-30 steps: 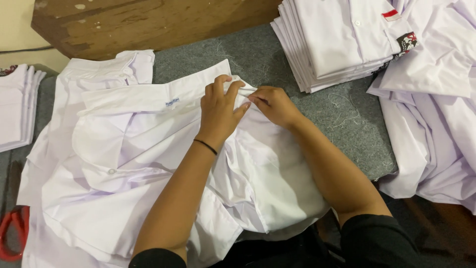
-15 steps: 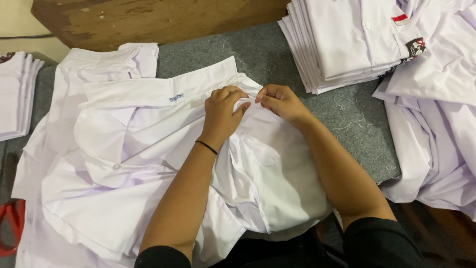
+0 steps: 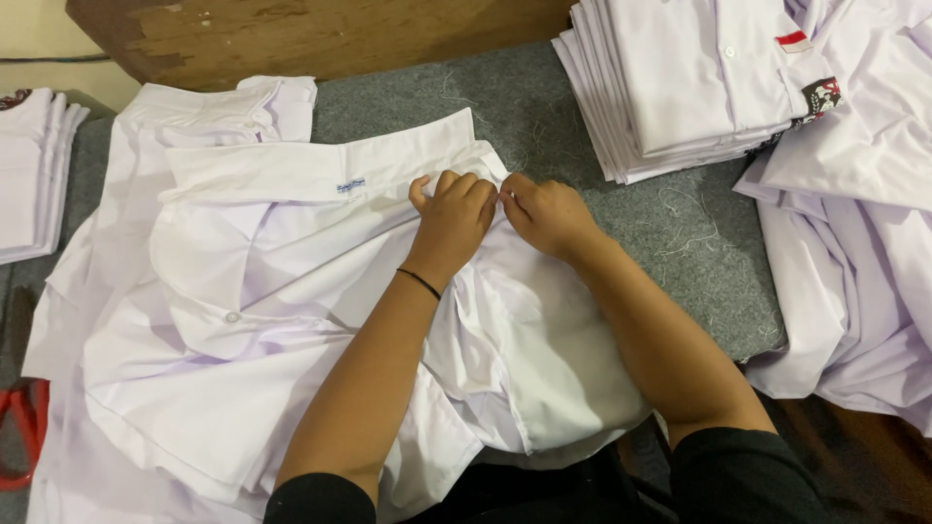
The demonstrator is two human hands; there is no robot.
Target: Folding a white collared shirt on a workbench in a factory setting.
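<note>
Two red scissor handles (image 3: 21, 432) at the far left edge, half out of view, beside a small folded white stack (image 3: 34, 175) higher up. Further right, spread over the grey felt-covered desk (image 3: 680, 233): a white shirt (image 3: 243, 320), collar side away from the wearer, small blue label (image 3: 350, 184) on the collar band, one button (image 3: 232, 316) showing on the left front panel. Underneath it, another white garment (image 3: 209, 107) poking out toward the top left. At the right end of the collar, both hands side by side and nearly touching. Left hand (image 3: 454, 218), thin black band (image 3: 418, 283) on the wrist, fingers curled down, grip closed on the fabric at the collar's corner. Right hand (image 3: 546, 213) just beside it, fingers bent in and pinching the same bit of cloth, grip closed too. Exactly what lies between the fingertips: hidden, cannot tell beyond shirt fabric. Black sleeves (image 3: 738, 475) at the bottom edge on both arms. Loose threads scattered on the felt right of the hands. Top right, a neat pile of folded white shirts (image 3: 680, 87) with a red-and-white patch (image 3: 793, 41) and a dark badge (image 3: 821, 95) on the uppermost sleeve. Far right, a loose heap of white shirts (image 3: 854, 262) draped over the desk edge. Along the top, a worn wooden board (image 3: 320, 34).
</note>
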